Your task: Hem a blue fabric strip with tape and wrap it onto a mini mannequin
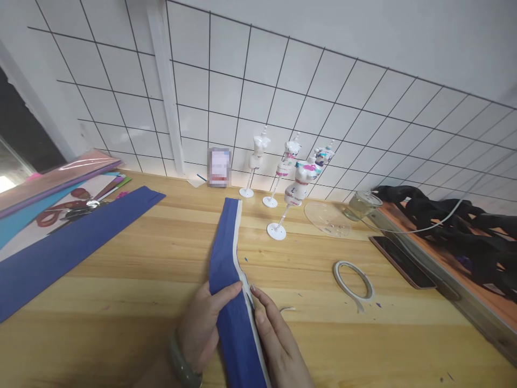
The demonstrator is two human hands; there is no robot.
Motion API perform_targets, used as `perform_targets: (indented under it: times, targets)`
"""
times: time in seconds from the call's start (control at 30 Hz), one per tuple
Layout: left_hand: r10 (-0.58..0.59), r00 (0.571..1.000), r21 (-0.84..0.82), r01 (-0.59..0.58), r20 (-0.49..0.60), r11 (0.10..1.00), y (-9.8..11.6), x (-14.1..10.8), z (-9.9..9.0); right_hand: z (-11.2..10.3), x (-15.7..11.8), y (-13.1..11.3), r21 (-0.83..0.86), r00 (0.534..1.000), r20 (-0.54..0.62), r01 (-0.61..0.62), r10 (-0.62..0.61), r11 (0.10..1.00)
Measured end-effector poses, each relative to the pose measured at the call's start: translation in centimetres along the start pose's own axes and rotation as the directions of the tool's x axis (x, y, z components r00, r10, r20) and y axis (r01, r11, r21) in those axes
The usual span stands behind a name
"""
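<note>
My left hand (200, 323) is closed around a long blue strip (224, 250), thumb on top, and my right hand (280, 339) is half curled at its right edge; I can't tell if it pinches anything. The strip is right in front of me at the wooden table (161, 269), a bit wrinkly and bent, with a thin white band (235, 240) down its right side. Farther off stand little white dress dummies (297, 186).
</note>
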State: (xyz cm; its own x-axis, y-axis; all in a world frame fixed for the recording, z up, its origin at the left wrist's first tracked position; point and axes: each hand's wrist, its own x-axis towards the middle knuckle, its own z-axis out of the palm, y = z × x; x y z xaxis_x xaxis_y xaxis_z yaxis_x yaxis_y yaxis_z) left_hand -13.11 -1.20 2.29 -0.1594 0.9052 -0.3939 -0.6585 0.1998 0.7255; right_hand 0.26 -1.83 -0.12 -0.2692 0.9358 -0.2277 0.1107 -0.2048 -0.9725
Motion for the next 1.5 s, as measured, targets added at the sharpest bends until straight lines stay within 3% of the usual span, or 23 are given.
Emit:
perform_targets:
  times: [0.23,0.57,1.17,1.5]
  targets:
    - [0.051,0.991,0.174,-0.029,-0.124,0.984,-0.7,0.1,-0.2,-0.1,0.3,0.0,0.007,0.999,-0.022,-0.030,0.031,1.000]
    - [0.156,0.973,0.304,-0.098,-0.170,0.948,-1.4,0.3,-0.6,0.2,0.2,-0.1,0.017,0.999,-0.016,-0.034,0.034,0.999]
    - [0.361,0.917,0.670,-0.162,-0.168,0.724,-0.8,-0.4,0.0,0.4,0.1,-0.5,-0.006,0.999,-0.006,-0.053,0.053,0.999]
    - [0.341,0.928,0.665,-0.159,-0.151,0.729,-1.2,-0.3,-0.2,0.5,0.1,-0.5,0.017,0.998,-0.027,-0.059,0.059,0.998]
